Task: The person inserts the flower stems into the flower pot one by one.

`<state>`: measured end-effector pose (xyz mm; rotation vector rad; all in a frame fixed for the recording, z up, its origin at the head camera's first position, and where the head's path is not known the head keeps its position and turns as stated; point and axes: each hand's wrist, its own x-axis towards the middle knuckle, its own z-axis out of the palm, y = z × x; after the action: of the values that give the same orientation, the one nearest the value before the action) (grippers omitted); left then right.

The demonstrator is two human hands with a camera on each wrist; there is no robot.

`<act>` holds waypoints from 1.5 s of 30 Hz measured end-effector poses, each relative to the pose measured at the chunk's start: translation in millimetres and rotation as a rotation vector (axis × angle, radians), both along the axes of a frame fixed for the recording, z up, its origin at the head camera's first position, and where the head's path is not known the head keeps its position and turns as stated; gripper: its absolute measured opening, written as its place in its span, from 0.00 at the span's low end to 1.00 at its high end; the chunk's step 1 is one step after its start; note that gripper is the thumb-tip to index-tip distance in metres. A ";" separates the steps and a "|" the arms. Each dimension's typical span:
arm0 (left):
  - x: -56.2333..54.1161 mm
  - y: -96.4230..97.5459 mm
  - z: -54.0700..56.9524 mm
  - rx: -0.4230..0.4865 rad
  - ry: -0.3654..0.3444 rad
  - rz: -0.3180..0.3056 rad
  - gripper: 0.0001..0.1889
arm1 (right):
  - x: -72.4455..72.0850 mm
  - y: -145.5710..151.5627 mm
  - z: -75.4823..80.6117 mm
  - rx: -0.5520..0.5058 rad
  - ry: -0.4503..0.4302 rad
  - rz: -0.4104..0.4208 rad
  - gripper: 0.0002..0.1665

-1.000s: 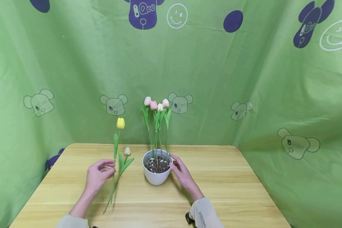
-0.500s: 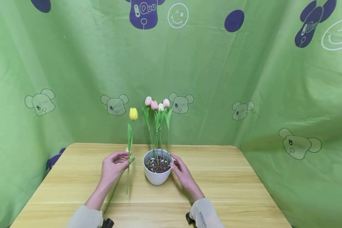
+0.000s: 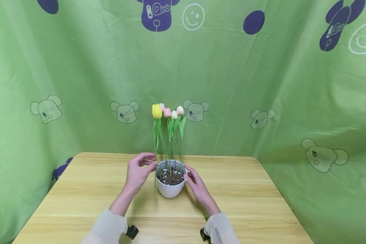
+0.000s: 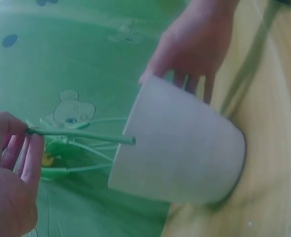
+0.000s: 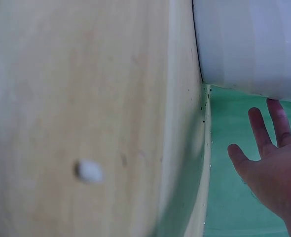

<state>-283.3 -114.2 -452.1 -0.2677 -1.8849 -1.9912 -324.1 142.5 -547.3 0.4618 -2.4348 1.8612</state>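
Note:
My left hand [image 3: 140, 171] pinches the green stem of a yellow tulip [image 3: 157, 111] between thumb and fingers, just left of the pot. The tulip stands upright, its bloom overlapping the potted ones in the head view. In the left wrist view, the bare end of the stem [image 4: 86, 134] overlaps the outside of the white pot [image 4: 180, 148]. Pink and white tulips [image 3: 167, 112] rise from dark soil in this pot [image 3: 170, 190]. My right hand [image 3: 198, 186] rests against the pot's right side, thumb at the rim; its fingers [image 5: 260, 129] look fairly straight and spread.
The pot stands on a light wooden table [image 3: 238, 203]. A green patterned cloth [image 3: 219, 67] hangs behind and at both sides. A small white bit [image 5: 90, 171] lies on the tabletop in the right wrist view.
My left hand has carried the yellow tulip rightward and up to the pot's left rim. The white tulip lying on the table is now hidden behind my left arm. My right hand stays at the pot.

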 end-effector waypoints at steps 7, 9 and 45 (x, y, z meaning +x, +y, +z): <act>-7.8 17.4 10.8 0.044 0.038 -0.012 0.16 | -0.5 0.9 -0.7 -0.003 0.000 0.005 0.29; -10.7 22.0 12.9 0.043 0.045 -0.014 0.16 | -0.3 1.3 -1.1 0.005 0.000 0.002 0.28; -42.2 71.3 -15.2 -0.086 0.062 -0.082 0.14 | 19.9 -0.3 31.4 -0.005 -0.007 0.050 0.29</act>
<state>-325.6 -43.0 -467.3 -0.4317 -1.9518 -1.9327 -304.2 142.2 -516.0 0.5213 -2.4450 1.8897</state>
